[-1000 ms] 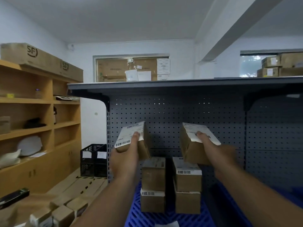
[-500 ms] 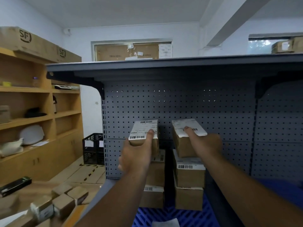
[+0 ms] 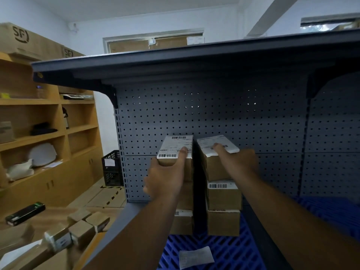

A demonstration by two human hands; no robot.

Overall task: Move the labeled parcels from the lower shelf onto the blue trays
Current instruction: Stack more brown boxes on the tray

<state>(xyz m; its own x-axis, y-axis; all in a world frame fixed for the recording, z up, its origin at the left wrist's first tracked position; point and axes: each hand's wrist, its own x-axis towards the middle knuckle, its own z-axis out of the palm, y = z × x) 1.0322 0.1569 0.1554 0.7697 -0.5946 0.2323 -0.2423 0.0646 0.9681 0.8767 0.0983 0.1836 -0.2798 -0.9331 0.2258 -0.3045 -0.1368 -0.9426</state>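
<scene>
Hands full: my left hand (image 3: 165,182) curls round the left parcel (image 3: 175,148), my right hand (image 3: 240,162) round the right parcel (image 3: 215,169), above stacked parcels (image 3: 224,197) on the blue tray (image 3: 226,248).

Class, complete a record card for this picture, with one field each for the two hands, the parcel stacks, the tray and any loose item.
left hand: grips left parcel, thumb on its label
right hand: grips right parcel, thumb on its label
stacks: left stack and right stack, two labeled boxes under each held parcel
blue tray: under both stacks
loose item: paper slip on the tray's near part
</scene>
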